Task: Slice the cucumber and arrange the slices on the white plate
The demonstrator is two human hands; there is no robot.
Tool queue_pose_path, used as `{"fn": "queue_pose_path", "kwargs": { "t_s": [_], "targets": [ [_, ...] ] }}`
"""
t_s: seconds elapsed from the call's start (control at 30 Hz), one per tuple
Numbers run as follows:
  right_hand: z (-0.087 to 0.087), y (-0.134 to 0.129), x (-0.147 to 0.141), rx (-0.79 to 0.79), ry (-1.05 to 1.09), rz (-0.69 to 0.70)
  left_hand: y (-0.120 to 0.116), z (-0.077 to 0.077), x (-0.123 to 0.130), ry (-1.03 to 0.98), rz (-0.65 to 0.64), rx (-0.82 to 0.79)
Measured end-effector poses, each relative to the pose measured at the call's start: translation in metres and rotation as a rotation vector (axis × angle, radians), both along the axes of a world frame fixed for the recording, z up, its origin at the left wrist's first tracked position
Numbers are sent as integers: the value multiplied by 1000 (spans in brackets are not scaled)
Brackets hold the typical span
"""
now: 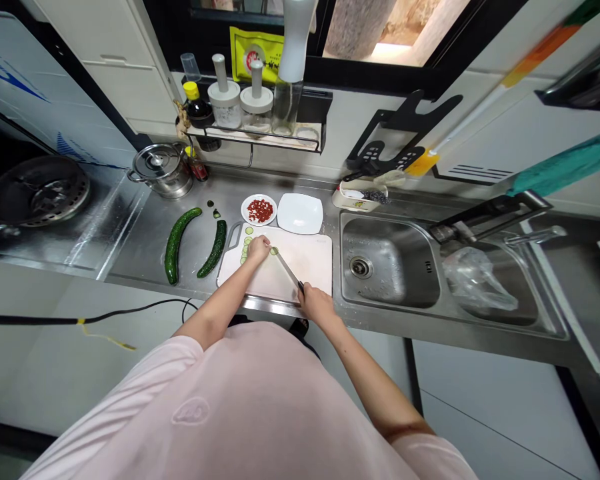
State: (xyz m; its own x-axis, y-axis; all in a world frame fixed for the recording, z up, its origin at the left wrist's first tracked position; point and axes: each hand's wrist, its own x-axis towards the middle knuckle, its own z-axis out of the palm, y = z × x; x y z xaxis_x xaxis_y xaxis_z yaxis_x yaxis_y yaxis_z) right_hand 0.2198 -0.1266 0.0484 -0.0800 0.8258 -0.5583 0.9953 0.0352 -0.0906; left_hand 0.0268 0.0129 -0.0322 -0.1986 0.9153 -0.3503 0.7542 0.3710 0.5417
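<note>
My right hand point(317, 302) is closed round the black handle of a kitchen knife point(289, 269), its blade slanting up and left over a white cutting board point(305, 267). A cucumber slice point(274, 251) sits at the blade's tip. Close to that slice, the fingers of my left hand point(259, 249) are pinched together; what is between them is too small to make out. Several pale green cucumber slices point(249, 231) lie left of this hand, partly hidden by it. On the counter left of the board lie two whole-looking dark green cucumbers point(179, 243) with small cut ends nearby.
Behind the board stand a plate of chopped red pieces point(260, 211) and a white square plate point(300, 213). A double sink point(390, 267) with a plastic bag point(475, 277) is on the right. At left are a steel pot point(163, 170) and a wok point(37, 190); a condiment rack point(260, 137) hangs above.
</note>
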Motion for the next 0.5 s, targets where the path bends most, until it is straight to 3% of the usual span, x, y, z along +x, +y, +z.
{"fn": "queue_pose_path", "kwargs": {
  "t_s": [0.5],
  "targets": [
    [0,1,-1,17,4,1,1,3,0,-18,13,-11]
  ]
}}
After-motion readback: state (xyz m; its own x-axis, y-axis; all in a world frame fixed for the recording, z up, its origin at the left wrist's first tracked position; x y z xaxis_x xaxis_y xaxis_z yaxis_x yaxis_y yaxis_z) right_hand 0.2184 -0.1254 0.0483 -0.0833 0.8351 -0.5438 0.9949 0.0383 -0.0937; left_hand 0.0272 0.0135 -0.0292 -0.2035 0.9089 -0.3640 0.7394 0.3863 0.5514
